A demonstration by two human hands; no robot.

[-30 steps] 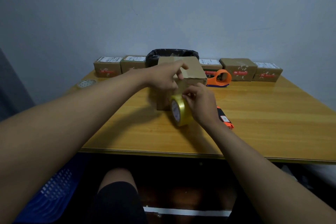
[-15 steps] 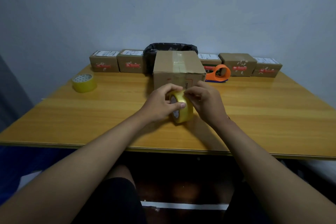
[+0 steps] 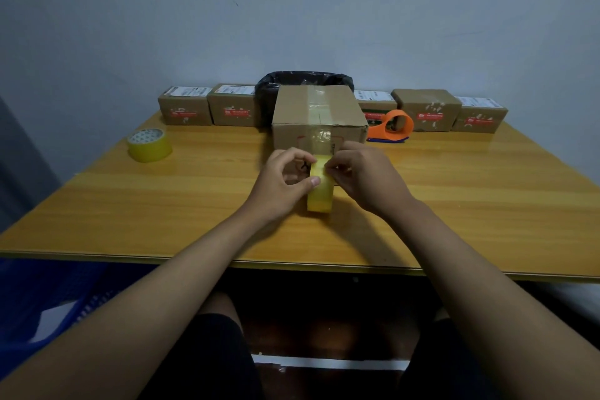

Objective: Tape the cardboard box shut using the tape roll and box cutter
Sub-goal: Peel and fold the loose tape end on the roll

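Observation:
A brown cardboard box [image 3: 318,114] stands mid-table with clear tape running over its top seam and down its front. In front of it a yellow tape roll [image 3: 320,193] stands on edge on the wooden table [image 3: 470,204]. My left hand [image 3: 281,183] grips the roll's left side, thumb on its rim. My right hand [image 3: 363,177] pinches the tape at the roll's top with its fingertips. The box cutter is hidden from view.
A second yellow tape roll [image 3: 149,144] lies at the table's left. An orange tape dispenser [image 3: 391,127] sits right of the box. Several small labelled cartons [image 3: 185,109] line the back wall around a black-lined bin [image 3: 303,79]. A blue basket [image 3: 48,305] is below left.
My left hand came off the box top and took hold of the tape roll. The roll turned edge-on to me, and my right fingers moved to its top. The camera view shifted.

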